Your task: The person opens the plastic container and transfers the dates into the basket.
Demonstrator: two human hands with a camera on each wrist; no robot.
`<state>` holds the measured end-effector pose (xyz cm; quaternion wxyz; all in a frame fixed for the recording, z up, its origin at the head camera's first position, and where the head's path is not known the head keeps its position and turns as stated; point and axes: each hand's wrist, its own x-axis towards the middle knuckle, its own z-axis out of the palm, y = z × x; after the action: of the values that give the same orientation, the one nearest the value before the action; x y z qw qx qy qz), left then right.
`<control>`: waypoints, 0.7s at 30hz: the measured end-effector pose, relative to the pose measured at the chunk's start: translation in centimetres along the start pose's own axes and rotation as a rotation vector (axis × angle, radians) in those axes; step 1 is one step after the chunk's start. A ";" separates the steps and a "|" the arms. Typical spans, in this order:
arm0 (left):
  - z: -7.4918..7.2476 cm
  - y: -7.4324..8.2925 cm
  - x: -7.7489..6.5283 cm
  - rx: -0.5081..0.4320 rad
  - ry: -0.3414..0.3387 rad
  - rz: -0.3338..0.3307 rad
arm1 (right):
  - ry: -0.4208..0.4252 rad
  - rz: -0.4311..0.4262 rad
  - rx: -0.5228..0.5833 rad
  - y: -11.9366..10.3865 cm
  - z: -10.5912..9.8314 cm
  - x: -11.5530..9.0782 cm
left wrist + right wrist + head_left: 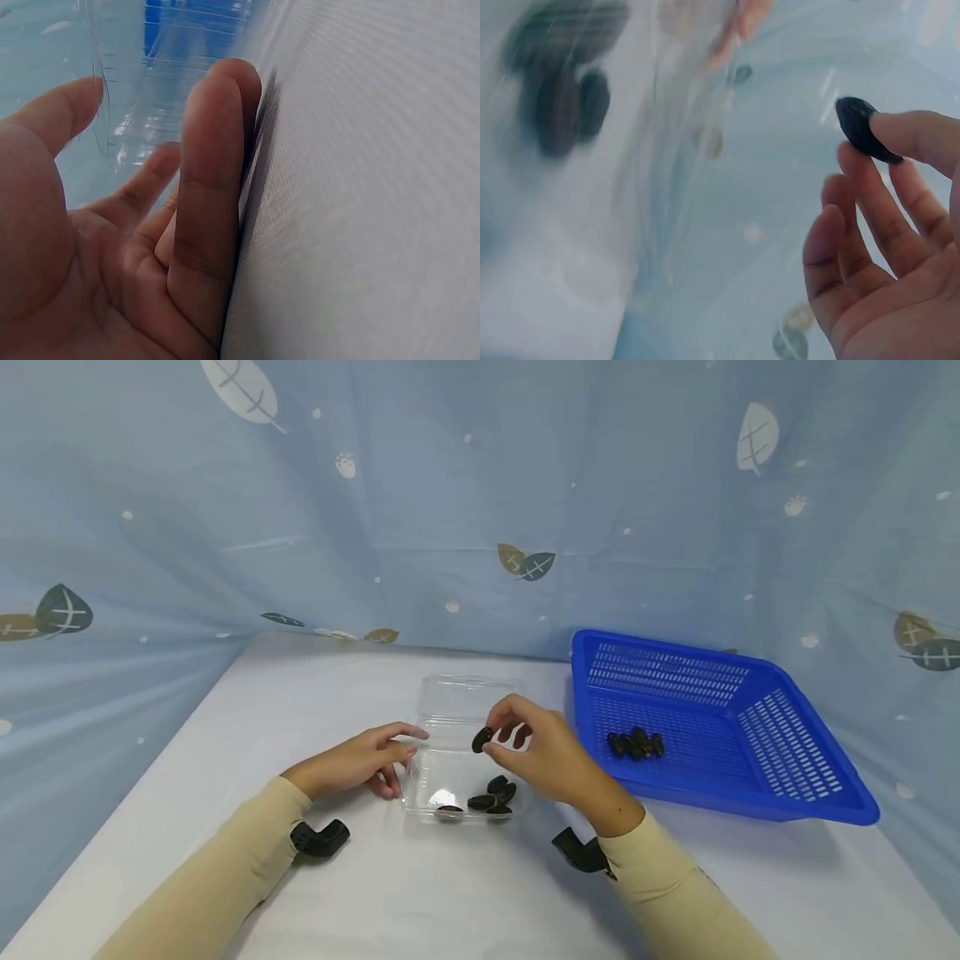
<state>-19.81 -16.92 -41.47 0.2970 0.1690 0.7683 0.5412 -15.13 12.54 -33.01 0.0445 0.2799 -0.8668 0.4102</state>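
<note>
The left hand point(367, 760), fingers loosely extended, rests at the left edge of the clear container point(431, 760). Dark oval pieces point(482, 802) lie in its near part. Above it, the right hand point(543, 756) pinches another dark piece point(480, 741) with thumb and fingertips; so slight a grip could let it slip, and a bump might shift the seemingly light container. Rightmost, a blue basket point(787, 810) holds more pieces point(639, 739). No brand, label or writing is readable.
</note>
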 end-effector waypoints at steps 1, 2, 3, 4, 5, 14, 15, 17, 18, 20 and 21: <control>0.0 0.0 0.0 0.004 0.001 0.000 | 0.027 0.005 -0.002 0.1 -0.8 -0.3; -0.1 0.0 0.0 0.006 0.001 0.000 | 0.054 0.010 -0.012 0.3 -1.5 -0.7; 0.0 0.0 0.0 0.013 0.001 0.002 | 0.078 0.017 -0.023 0.5 -2.3 -1.1; 0.0 0.0 0.0 0.017 -0.001 0.003 | 0.098 0.026 -0.037 0.6 -3.1 -1.5; 0.0 0.1 0.0 0.019 -0.003 0.003 | 0.119 0.036 -0.050 0.8 -4.0 -1.9; -0.5 0.0 -1.1 0.041 0.041 -0.008 | 0.212 0.174 -0.232 4.3 -10.0 -3.5; -0.4 0.0 -1.1 0.038 0.043 -0.008 | 0.210 0.200 -0.249 4.9 -10.6 -3.6; -0.2 0.0 -1.1 0.036 0.039 -0.007 | 0.198 0.257 -0.283 6.0 -11.8 -4.1; -0.1 0.0 -1.0 0.034 0.034 -0.005 | 0.188 0.289 -0.298 6.5 -12.3 -4.4; 0.1 0.1 -0.5 0.037 0.023 -0.002 | 0.171 0.342 -0.330 7.8 -13.3 -5.0; 0.2 0.3 -0.2 0.036 0.015 0.002 | 0.162 0.367 -0.349 8.4 -13.8 -5.4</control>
<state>-19.53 -16.84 -41.21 0.2876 0.1708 0.7801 0.5287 -17.06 29.34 -31.34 0.0864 0.0722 -0.9543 0.2768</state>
